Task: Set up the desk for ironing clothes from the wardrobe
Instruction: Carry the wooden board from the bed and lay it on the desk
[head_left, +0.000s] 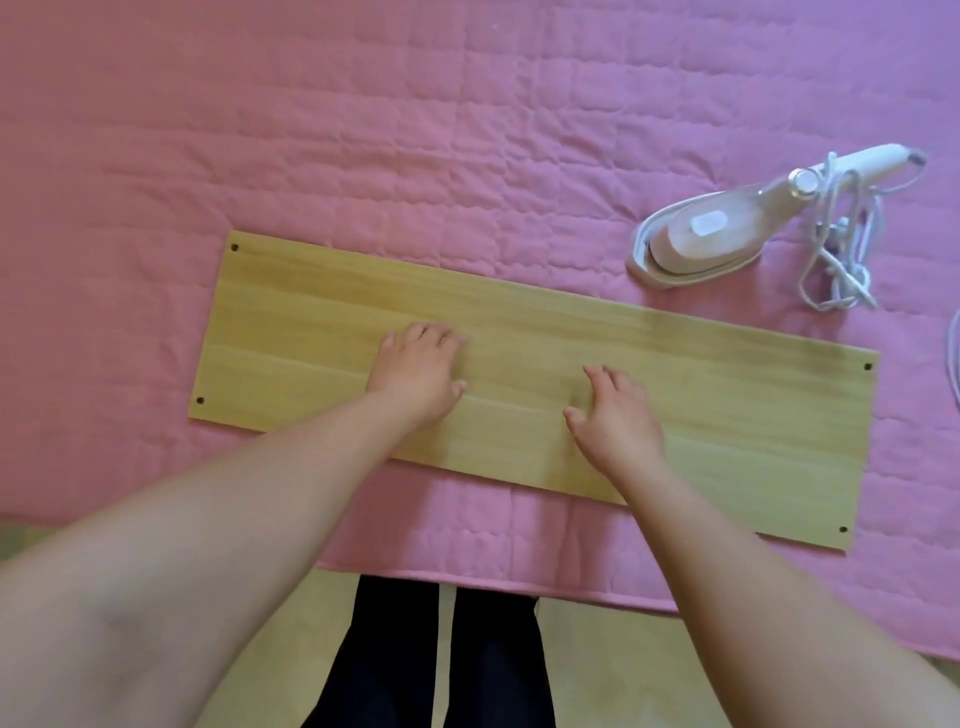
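A long light wooden board (291, 322) with a small hole near each corner lies flat on a pink quilted cover (363, 130). My left hand (415, 371) rests palm down on the board's middle, fingers slightly spread. My right hand (618, 415) lies flat on the board just to the right, fingers apart, holding nothing. A white handheld iron (727, 234) lies on the cover beyond the board's right end, apart from both hands.
The iron's white cord (841, 260) is bundled to its right. Another white cord (955, 358) shows at the right edge. The cover's front edge (467, 577) runs just below the board; my dark trousers (441, 654) and pale floor show beneath.
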